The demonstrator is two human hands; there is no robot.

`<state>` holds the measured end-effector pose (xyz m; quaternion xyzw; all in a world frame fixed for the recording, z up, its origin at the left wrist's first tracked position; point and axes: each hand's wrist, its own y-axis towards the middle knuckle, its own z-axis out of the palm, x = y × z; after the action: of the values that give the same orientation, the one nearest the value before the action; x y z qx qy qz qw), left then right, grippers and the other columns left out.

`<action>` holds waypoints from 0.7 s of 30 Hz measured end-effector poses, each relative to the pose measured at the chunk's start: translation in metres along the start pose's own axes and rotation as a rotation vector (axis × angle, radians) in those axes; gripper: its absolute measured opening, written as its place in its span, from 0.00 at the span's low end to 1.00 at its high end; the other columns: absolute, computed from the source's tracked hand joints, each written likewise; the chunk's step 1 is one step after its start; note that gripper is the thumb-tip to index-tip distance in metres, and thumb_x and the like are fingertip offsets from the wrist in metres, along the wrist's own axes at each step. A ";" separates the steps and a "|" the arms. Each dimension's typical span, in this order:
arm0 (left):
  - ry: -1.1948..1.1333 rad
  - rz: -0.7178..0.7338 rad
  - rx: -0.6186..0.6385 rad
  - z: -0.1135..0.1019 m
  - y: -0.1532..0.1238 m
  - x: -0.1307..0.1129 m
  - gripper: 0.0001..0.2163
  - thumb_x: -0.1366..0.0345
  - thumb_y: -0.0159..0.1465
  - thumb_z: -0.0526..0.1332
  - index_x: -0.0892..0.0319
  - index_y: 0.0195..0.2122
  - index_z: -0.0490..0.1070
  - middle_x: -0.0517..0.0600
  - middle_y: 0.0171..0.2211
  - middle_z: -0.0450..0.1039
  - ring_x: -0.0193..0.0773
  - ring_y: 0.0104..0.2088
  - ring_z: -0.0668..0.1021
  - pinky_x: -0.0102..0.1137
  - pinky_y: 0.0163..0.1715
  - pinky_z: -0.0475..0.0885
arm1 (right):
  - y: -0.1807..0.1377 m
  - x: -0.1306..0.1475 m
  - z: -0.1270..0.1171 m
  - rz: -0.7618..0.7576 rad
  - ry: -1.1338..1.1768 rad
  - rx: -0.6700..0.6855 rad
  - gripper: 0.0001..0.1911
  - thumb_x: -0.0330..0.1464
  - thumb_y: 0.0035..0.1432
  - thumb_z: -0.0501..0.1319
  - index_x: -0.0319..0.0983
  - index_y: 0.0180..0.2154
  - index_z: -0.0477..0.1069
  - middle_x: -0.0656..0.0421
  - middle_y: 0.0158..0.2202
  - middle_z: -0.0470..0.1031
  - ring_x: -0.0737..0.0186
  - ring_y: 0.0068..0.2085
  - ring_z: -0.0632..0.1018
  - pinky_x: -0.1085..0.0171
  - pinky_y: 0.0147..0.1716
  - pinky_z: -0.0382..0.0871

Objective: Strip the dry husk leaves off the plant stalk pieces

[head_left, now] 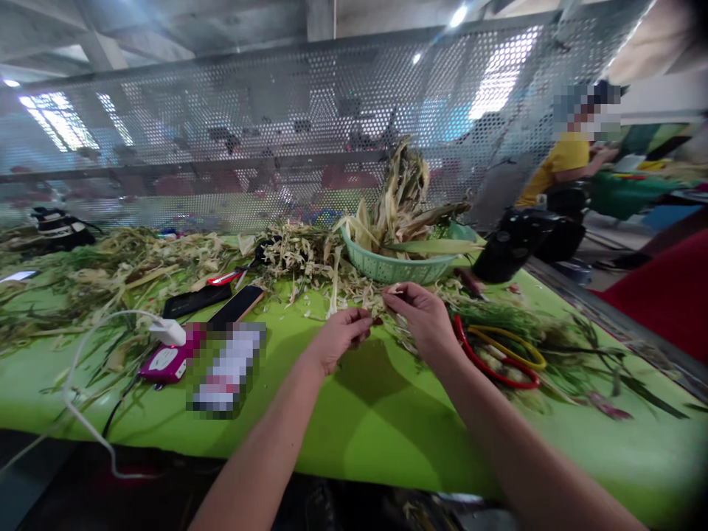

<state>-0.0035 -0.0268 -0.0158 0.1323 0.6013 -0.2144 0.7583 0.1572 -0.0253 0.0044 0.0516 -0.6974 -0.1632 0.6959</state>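
Two bare hands meet above the lime-green tabletop (354,428). The left hand (338,337) and right hand (425,318) each pinch, with fingers closed, a thin pale strip of dried husk (394,290) held between them. Red and yellow loops (501,361) lie just right. Beyond stands a husk-filled mint plastic basket (395,269), then a perforated metal screen (265,125).

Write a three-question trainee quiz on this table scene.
1. True or false: the basket holds dried husks.
2. What lies on the table just right of the right hand? A) red and yellow rings B) a phone C) a cup
3. Fill in: the left hand and the right hand pinch a thin ___ between them.
Key: 1 true; 2 A; 3 husk strip.
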 end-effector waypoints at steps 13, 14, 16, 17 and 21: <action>0.094 0.067 -0.102 0.001 0.001 0.000 0.14 0.53 0.59 0.60 0.59 0.37 0.73 0.52 0.34 0.76 0.37 0.34 0.75 0.31 0.38 0.67 | 0.003 0.001 -0.005 0.050 -0.066 0.100 0.15 0.43 0.45 0.68 0.39 0.27 0.72 0.62 0.24 0.71 0.66 0.25 0.69 0.66 0.26 0.62; 0.012 0.048 -0.107 0.001 0.000 -0.002 0.15 0.52 0.59 0.61 0.60 0.37 0.73 0.51 0.33 0.75 0.36 0.34 0.75 0.31 0.38 0.68 | 0.002 0.002 -0.004 0.055 -0.056 0.113 0.14 0.43 0.45 0.68 0.39 0.27 0.72 0.62 0.24 0.71 0.66 0.25 0.69 0.66 0.26 0.62; -0.121 0.006 -0.096 0.002 0.000 -0.004 0.16 0.53 0.55 0.65 0.61 0.35 0.72 0.50 0.30 0.75 0.34 0.31 0.75 0.30 0.36 0.68 | 0.001 0.003 -0.003 0.059 -0.035 0.132 0.13 0.42 0.46 0.68 0.39 0.27 0.72 0.62 0.24 0.70 0.66 0.25 0.68 0.67 0.26 0.61; -0.175 -0.014 -0.084 0.003 0.000 -0.004 0.16 0.55 0.52 0.68 0.62 0.34 0.71 0.50 0.28 0.74 0.33 0.29 0.75 0.29 0.35 0.68 | 0.000 0.004 -0.002 0.060 -0.022 0.135 0.13 0.42 0.46 0.68 0.39 0.27 0.71 0.62 0.24 0.70 0.66 0.26 0.68 0.67 0.26 0.61; -0.280 -0.046 -0.065 0.005 0.000 -0.005 0.17 0.59 0.48 0.71 0.63 0.33 0.70 0.49 0.27 0.74 0.30 0.27 0.74 0.26 0.32 0.68 | -0.002 0.006 0.000 0.070 0.030 0.117 0.13 0.41 0.45 0.69 0.39 0.27 0.71 0.62 0.25 0.70 0.67 0.26 0.69 0.67 0.26 0.62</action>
<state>-0.0003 -0.0287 -0.0093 0.0628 0.4992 -0.2286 0.8334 0.1572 -0.0288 0.0100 0.0703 -0.6965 -0.0971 0.7075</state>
